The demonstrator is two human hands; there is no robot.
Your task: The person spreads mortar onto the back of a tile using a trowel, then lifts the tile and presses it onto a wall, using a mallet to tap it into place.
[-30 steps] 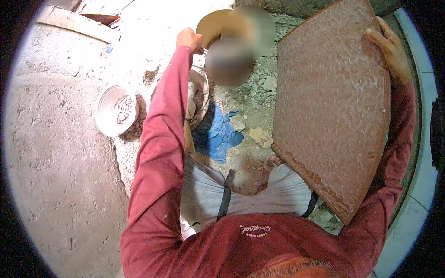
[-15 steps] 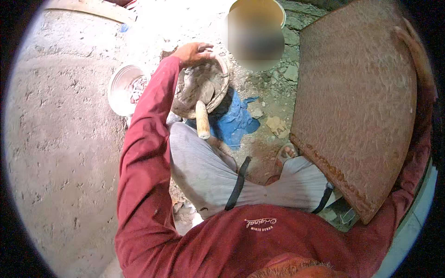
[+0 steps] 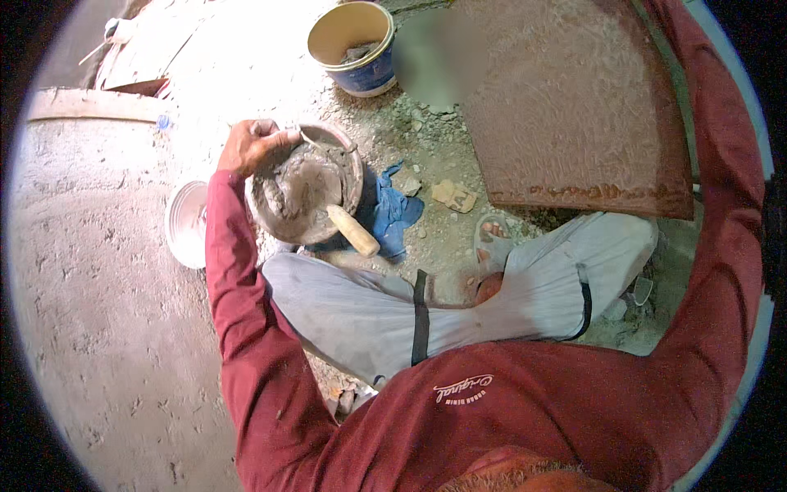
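My left hand (image 3: 256, 148) is closed on the rim of a round mortar bucket (image 3: 354, 184) at the left, its fingers curled over the far edge. Wet grey mortar (image 3: 307, 184) partly fills the bucket. A trowel with a worn wooden handle (image 3: 354, 231) rests in it, the handle leaning out over the near rim and the blade mostly buried. On the right stands a large brown panel (image 3: 582, 107) with a rough, streaked face and a chipped lower edge. My right arm (image 3: 725, 164) reaches up beyond the panel's right edge; the right hand is out of the picture.
A cream and blue bucket (image 3: 369, 78) stands beyond the mortar bucket. A white plastic tub (image 3: 187, 225) sits at its left, partly behind my left sleeve. Blue cloth or plastic (image 3: 398, 215) and a flat yellowish piece (image 3: 453, 197) lie on the rubble. A plastered wall (image 3: 106, 287) borders the left.
The view has shifted, bringing the cream and blue bucket into fuller sight. The panel now appears higher and more upright. My right hand has left the picture; my left stays at the mortar bucket.
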